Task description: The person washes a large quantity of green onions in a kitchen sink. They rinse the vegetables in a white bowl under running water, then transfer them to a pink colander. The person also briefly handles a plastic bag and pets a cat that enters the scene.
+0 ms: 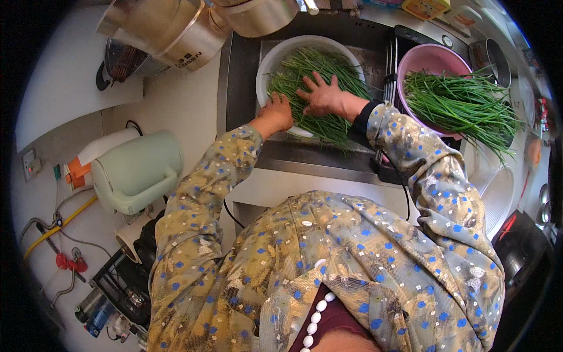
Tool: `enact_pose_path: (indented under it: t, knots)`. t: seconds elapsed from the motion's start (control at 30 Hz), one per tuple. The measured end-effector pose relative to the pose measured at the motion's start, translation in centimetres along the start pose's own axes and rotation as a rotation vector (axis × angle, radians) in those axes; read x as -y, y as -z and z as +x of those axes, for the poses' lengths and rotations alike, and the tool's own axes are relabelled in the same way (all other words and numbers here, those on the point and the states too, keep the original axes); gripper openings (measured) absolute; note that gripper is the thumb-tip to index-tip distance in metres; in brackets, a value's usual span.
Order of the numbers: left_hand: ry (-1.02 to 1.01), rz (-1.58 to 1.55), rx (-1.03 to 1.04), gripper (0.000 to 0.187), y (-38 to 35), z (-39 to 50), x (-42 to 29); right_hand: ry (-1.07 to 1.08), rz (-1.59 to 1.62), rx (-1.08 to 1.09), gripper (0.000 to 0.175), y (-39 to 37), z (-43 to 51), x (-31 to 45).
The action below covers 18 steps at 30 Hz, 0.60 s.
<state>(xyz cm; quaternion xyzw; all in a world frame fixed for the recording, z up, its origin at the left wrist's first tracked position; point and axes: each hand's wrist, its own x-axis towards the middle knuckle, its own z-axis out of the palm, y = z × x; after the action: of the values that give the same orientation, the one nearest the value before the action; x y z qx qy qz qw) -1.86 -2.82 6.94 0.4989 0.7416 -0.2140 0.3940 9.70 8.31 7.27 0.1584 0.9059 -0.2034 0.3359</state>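
A white basin [262, 72] stands in the steel sink [303, 160] before me. It holds a heap of long, thin garlic chives [316, 59], some trailing over its near rim. My left hand [276, 115] is at the basin's near-left rim, its fingers close together and bent down into the chives; whether they grip any is hidden. Just to its right, my right hand [324, 96] lies palm down over the chives with fingers spread. A pink basin [435, 57] to the right carries a second heap of chives [457, 99] that hangs over its right side.
Steel pots [184, 39] stand at the upper left. A pale green jug [140, 169] is on the left, near a wall socket [31, 165]. Beside the pink basin are a metal bowl [495, 57] and, nearer me, a white mesh strainer [499, 193]. A dark pan [517, 259] lies at the lower right.
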Motion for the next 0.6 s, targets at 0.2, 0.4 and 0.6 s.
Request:
enact_pose_path:
  t: [0.2,0.4,0.6]
  knots:
    - [0.056,0.026,-0.005,0.089,-2.9,2.0,-1.7,-0.029,-0.058,-0.045,0.072,-4.9,0.3,1.1]
    - [0.119,0.083,-0.046,0.08,-4.7,5.2,-2.3,-0.069,-0.127,-0.052,0.067,-7.2,3.1,-0.4]
    - [0.05,0.2,0.226,0.07,-3.8,6.5,-2.4,-0.053,-0.149,-0.252,0.067,-8.6,3.3,-0.6]
